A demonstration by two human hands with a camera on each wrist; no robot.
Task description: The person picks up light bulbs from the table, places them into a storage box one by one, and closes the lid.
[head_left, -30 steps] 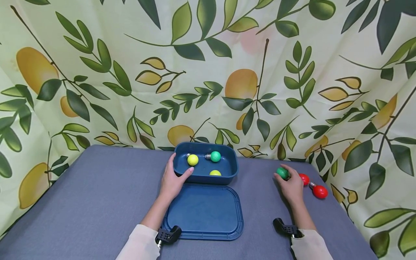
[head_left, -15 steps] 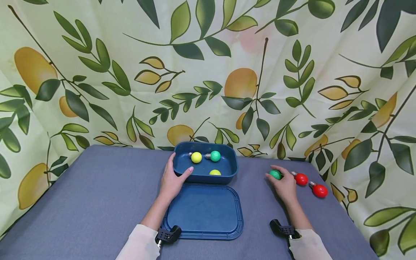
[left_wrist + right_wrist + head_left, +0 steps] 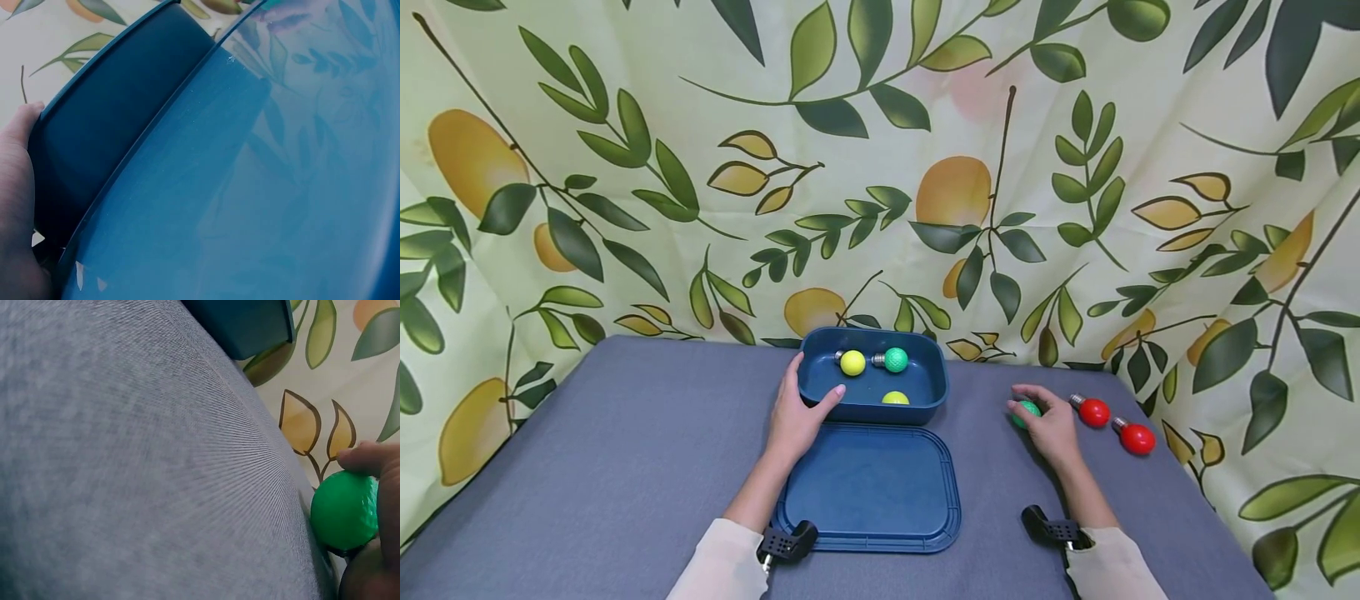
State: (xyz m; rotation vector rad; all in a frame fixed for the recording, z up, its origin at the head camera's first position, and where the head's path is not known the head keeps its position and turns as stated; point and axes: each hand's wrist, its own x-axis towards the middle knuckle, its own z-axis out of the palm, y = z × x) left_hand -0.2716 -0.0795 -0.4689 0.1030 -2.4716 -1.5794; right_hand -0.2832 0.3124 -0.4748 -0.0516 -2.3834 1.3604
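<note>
A grey-blue surface (image 3: 662,442) spans the lower frame. Right of centre, the right hand (image 3: 1052,423) pinches a green bulb (image 3: 344,509), which likely wants a light, even hold; near centre, the wide-spread left hand (image 3: 797,417) touches the blue box (image 3: 850,413).

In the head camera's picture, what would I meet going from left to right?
Left hand at the blue box → back yellow bulb inside that box → boxed green bulb → right hand holding another green bulb → first red bulb → far-right red bulb.
</note>
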